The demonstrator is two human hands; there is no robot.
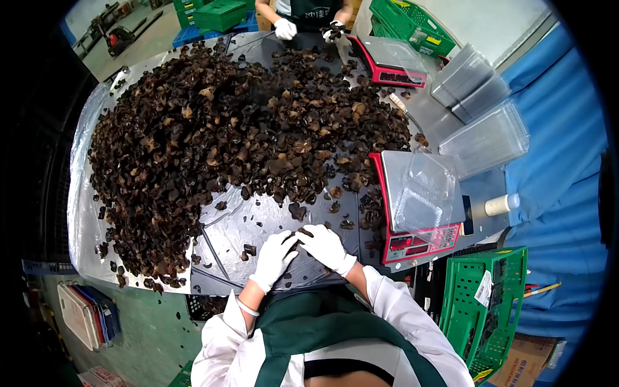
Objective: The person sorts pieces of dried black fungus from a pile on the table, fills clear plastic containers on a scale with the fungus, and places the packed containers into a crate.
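Observation:
My left hand (276, 260), in a white glove, is at the near edge of the table with its fingers bent inward. Beside it, my gloved right hand (324, 249) reaches in from the right, and the fingertips of both hands meet. A small dark piece of wood ear mushroom (304, 233) shows at the fingertips, partly hidden by the gloves. Just beyond lies another loose wood ear piece (297, 211). A large heap of wood ear mushrooms (213, 122) covers much of the plastic-covered table (242, 222).
To the right stands a red scale (419, 248) with a clear plastic box (425, 193) on it. Behind are a second scale (393, 61) and stacked clear boxes (487, 138). A green crate (461, 303) sits below right. Across the table are a co-worker's gloved hands (285, 29).

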